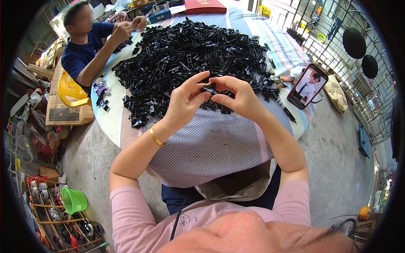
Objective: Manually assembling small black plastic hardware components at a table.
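My left hand (184,103) and my right hand (238,96) meet over the near edge of a pile. Between their pinched fingertips is a small black plastic piece (208,89), gripped from both sides; its exact kind is too small to tell. The large heap of loose black plastic pieces (185,55), narrow and clip-like, covers much of the round table. Fingers partly hide the held piece. A gold bangle (156,137) circles my left wrist.
A co-worker (86,46) in dark blue handles something at the far left. A phone (307,86) stands propped at the table's right. A patterned cloth (211,147) drapes toward me over an open bag (236,185). Left are a yellow stool (71,88), green bucket (74,200) and shoe rack (55,206).
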`<state>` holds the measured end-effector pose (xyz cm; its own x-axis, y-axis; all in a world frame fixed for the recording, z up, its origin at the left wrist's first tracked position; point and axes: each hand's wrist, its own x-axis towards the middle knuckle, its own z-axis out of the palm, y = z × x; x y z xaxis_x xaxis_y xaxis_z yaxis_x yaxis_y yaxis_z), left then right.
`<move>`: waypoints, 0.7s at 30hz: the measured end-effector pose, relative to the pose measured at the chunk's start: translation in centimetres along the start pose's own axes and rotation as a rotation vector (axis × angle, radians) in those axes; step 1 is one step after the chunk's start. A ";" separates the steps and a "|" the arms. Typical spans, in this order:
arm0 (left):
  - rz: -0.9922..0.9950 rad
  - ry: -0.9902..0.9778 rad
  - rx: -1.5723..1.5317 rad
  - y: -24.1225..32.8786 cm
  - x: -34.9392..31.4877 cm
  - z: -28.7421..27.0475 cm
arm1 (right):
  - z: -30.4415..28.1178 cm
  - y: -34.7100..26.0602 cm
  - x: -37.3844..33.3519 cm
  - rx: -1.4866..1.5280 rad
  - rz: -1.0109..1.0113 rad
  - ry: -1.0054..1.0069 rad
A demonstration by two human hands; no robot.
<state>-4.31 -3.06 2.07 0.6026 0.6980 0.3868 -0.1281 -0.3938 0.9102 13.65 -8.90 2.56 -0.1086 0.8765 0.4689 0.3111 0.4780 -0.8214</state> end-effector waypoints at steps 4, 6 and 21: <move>0.013 -0.076 0.084 0.6 -0.2 0.0 | -0.5 -0.4 0.0 -0.099 -0.088 0.011; 0.036 -0.086 0.115 0.9 -0.2 0.0 | -0.7 -0.6 0.0 -0.142 -0.146 0.027; 0.328 -0.577 0.328 0.4 -2.0 2.9 | -0.5 2.5 0.6 -0.666 -0.357 -0.053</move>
<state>-3.28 -6.38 1.22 0.9037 0.1234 0.4100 -0.1858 -0.7497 0.6352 14.77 -7.20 0.99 -0.3497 0.6846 0.6396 0.7512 0.6128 -0.2452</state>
